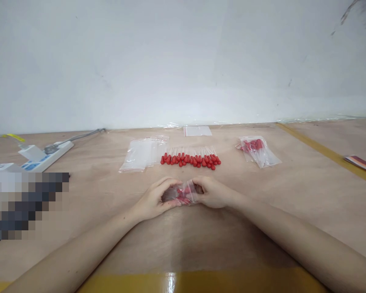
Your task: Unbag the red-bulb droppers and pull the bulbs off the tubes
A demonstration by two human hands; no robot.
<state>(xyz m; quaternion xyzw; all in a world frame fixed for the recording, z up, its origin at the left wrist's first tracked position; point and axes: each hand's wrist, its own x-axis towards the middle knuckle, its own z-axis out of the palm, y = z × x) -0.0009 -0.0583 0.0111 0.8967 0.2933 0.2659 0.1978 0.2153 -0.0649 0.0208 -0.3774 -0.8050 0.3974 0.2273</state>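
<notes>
A power strip (pixel 53 156) lay at the far left, its cable running back to the wall. Next came overlapping flat clear bags (pixel 137 152) on the brown-covered table (pixel 116 248). Nearer, the left hand (pixel 158 199) curled its thumb and fingers around the left end of a small bag (pixel 186 192) with red pieces inside; whether this rested on the table or just above it, I could not tell. It looked light, thin, limp and slightly slippery, with little to break, so a soft pinch at the edges would likely serve best, sparing the contents a squeeze. Behind it sat a row of red-bulbed droppers (pixel 190 160), with a pale flat packet (pixel 198 131) farther back. The right hand (pixel 212 191) pinched the bag's other end, beside the seal lines. Filled bags (pixel 258 152) lay beyond, to the right.
</notes>
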